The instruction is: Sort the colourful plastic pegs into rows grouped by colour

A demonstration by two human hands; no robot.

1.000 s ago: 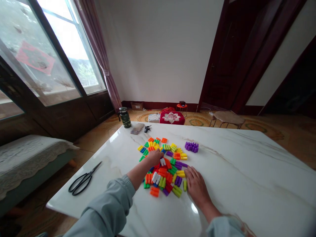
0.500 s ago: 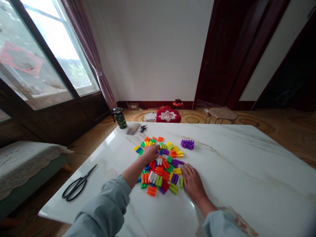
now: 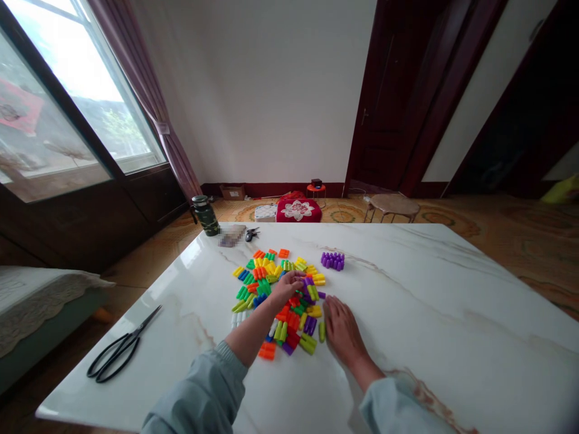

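Left hand was in the block pile, fingers curled over pieces; couldn't tell if one was pinched. Right hand lay flat and spread, with the pile's edge touching its fingertips. Purple cluster sat apart beyond both hands. Scissors lay well left of the left hand.

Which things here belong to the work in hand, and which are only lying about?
In use: coloured blocks under the left hand and beside the right hand; purple block cluster.
Lying about: scissors, dark bottle, keys.
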